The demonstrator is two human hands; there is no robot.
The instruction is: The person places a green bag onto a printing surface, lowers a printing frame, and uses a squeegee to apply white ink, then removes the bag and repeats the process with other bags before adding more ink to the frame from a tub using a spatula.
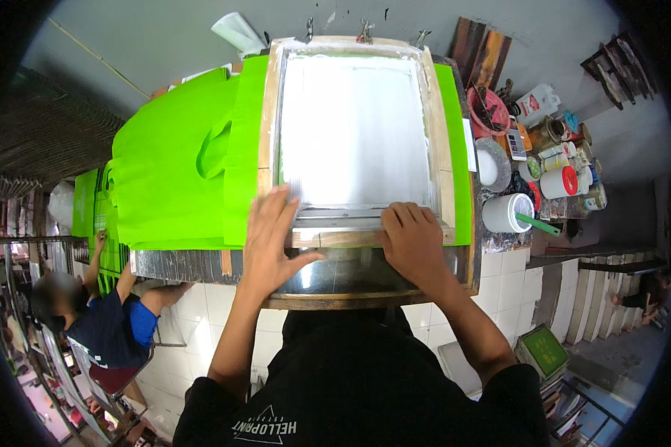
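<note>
A wooden screen printing frame lies on a bright green bag, its mesh coated with white. A grey bar runs along the near inner side of the frame; whether it is a squeegee I cannot tell. My left hand is open at the near left corner, fingers stretched out over the wood and thumb spread to the right. My right hand curls over the near rail towards its right end, covering part of the bar. Its palm side is hidden.
A pile of green bags covers the table's left. Clips stand at the frame's far edge. On the right are a white tub with a green-handled tool, a pink basin and several jars. A seated person handles green bags at left.
</note>
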